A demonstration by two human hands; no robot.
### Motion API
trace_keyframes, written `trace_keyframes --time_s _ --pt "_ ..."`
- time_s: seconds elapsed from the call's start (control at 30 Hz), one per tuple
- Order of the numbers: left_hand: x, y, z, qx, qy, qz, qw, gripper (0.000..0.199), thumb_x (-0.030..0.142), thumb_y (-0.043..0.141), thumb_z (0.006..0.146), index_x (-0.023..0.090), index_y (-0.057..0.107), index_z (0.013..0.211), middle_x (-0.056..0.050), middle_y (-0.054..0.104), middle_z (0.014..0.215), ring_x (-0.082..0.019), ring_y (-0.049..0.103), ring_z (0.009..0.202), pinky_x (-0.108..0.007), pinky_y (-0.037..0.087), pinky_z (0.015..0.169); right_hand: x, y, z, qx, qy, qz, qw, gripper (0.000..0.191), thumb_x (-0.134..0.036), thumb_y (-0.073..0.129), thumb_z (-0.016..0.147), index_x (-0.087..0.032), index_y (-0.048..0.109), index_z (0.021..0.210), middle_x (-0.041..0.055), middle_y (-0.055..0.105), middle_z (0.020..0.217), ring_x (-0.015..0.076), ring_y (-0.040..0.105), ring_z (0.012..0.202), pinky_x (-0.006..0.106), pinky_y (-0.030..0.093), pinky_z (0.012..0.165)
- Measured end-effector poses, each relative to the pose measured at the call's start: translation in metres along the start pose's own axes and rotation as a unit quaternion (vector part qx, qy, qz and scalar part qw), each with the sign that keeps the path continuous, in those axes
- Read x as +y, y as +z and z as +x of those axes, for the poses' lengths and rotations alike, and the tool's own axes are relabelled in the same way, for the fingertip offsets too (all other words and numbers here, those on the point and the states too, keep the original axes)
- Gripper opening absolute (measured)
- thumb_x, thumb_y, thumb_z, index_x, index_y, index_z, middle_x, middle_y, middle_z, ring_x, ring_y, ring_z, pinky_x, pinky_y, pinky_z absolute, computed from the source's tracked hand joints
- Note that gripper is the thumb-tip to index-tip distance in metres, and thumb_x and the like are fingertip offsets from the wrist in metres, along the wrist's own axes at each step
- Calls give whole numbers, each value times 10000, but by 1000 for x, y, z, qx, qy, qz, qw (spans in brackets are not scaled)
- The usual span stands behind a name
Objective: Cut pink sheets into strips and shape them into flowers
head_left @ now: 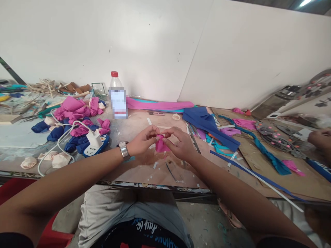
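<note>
A small piece of bright pink fabric (161, 146) is pinched and gathered at its top between both hands, just above the tabletop. My left hand (144, 140), with a metal watch (123, 151) at the wrist, grips it with thumb and fingers from the left. From the right, my right hand (179, 143) pinches the same gathered part, fingertips almost meeting those of the left. The fabric's loose end hangs below the fingers. Small white scraps and a thin dark strip (170, 171) lie on the table beneath.
Pink and navy fabric bundles (73, 113) lie left, beside a white plug (94, 138) on a blue power strip (96, 148). A phone (119, 103) leans against a bottle (114, 80). Thread snips (155, 113), a tape roll (176, 117) and navy cloth (207, 124) lie behind. Another person's hand (320, 139) shows right.
</note>
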State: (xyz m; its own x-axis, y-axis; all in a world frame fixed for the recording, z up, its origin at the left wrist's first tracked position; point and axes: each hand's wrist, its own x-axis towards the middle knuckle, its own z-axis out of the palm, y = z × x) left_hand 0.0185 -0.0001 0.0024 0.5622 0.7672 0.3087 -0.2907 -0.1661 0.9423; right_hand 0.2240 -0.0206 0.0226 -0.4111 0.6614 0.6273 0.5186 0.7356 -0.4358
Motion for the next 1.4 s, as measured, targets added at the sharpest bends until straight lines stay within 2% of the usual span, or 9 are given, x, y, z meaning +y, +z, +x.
trace_keyframes --time_s 0.27,0.5,0.67,0.9,1.4 --pt "-1 0 -2 -16 20 47 999 305 440 668 928 167 536 961 -33 608 928 -139 574 854 -286 457 792 -1 2 1 10 -6 -9 1000 124 -286 660 935 -239 664 1050 24 690 869 193 644 835 367 489 828" --pt "1 1 0 28 18 30 999 322 449 674 921 172 512 940 2 566 818 -109 525 748 -246 435 713 3 0 -1 2 29 20 999 161 -324 573 971 -226 653 1071 46 687 924 195 641 853 356 503 793" --pt "2 1 1 42 13 27 999 330 467 667 921 180 504 931 7 561 819 -108 517 741 -245 436 712 2 0 0 -2 52 10 999 142 -332 674 896 -221 644 980 30 678 867 189 630 810 344 496 771" --pt "0 1 -2 18 34 58 998 297 459 610 959 184 516 1022 7 537 842 -120 503 763 -254 414 742 0 1 3 -5 42 5 999 128 -317 651 933 -219 664 850 23 691 806 180 625 763 341 473 746" --pt "1 -1 -5 -20 61 123 990 248 428 515 1011 186 517 1067 -27 558 922 -141 530 827 -275 425 781 0 1 1 -6 36 14 999 153 -319 642 929 -214 641 818 22 645 773 175 590 735 337 462 724"
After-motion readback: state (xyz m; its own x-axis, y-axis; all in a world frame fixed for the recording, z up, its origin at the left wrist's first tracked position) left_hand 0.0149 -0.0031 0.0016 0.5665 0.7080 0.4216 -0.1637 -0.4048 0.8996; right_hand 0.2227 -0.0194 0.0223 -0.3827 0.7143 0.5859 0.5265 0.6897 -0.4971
